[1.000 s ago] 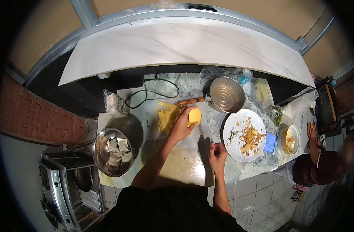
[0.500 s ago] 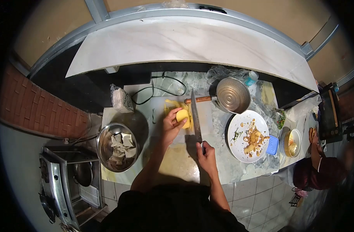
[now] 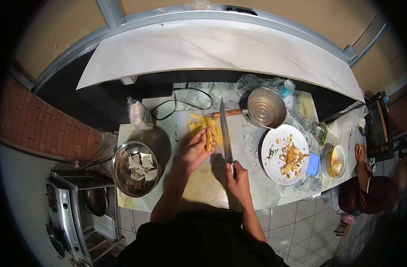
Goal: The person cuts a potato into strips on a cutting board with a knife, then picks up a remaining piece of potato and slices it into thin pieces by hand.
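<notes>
My left hand (image 3: 195, 152) holds a yellow potato piece (image 3: 208, 140), now turned edge-on, over the near side of a white cutting board (image 3: 237, 133). Cut yellow strips (image 3: 196, 126) lie on the board beyond and beside those fingers. In my right hand (image 3: 238, 178) is the black handle of a large knife (image 3: 225, 133), its blade pointing away from me, right of the strips. The blade passes over the wooden handle of a metal pot (image 3: 267, 107); whether they touch I cannot tell.
A steel bowl (image 3: 135, 187) with pale pieces stands at left. To the right are a white plate (image 3: 274, 172) of peelings, a blue lid (image 3: 313, 164) and a bowl (image 3: 342, 153). A cable (image 3: 173, 111) lies behind. Another person (image 3: 372, 193) works far right.
My left hand has turned palm up and shifted slightly left, tilting the potato piece from its flat face to its edge. My right hand and the knife have barely moved.
</notes>
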{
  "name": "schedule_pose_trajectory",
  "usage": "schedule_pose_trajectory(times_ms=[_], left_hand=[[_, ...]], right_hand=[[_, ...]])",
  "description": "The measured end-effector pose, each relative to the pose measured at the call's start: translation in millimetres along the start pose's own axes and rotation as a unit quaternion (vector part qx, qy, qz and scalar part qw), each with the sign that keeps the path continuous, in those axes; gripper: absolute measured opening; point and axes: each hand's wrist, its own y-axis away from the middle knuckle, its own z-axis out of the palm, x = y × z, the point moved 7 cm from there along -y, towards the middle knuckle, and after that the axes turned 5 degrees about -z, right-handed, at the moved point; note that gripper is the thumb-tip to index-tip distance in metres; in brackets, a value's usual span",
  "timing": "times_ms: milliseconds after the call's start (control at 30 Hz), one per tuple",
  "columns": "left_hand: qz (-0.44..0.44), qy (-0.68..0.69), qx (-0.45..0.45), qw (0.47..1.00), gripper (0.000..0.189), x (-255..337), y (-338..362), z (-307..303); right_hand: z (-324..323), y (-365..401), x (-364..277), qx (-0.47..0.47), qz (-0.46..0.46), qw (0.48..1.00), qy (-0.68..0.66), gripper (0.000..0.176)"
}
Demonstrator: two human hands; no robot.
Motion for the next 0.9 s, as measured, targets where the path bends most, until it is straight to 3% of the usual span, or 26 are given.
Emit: schedule_pose_trajectory(times_ms=[167, 233, 600, 900], left_hand=[[0.047, 0.026, 0.05, 0.997, 0.036, 10, 10, 34], [0.067, 0.028, 0.073, 0.995, 0.034, 16, 16, 38], [0.109, 0.108, -0.075, 0.985, 0.025, 27, 38, 71], [0.137, 0.064, -0.056, 0.987, 0.022, 34, 49, 84]], right_hand=[[13, 10, -46, -0.027, -0.047, 0.999, -0.008, 0.018], [13, 13, -60, 0.019, -0.102, 0.995, -0.004, 0.019], [20, 20, -102, -0.019, -0.134, 0.991, -0.013, 0.012], [15, 24, -112, -0.014, -0.16, 0.987, 0.009, 0.014]])
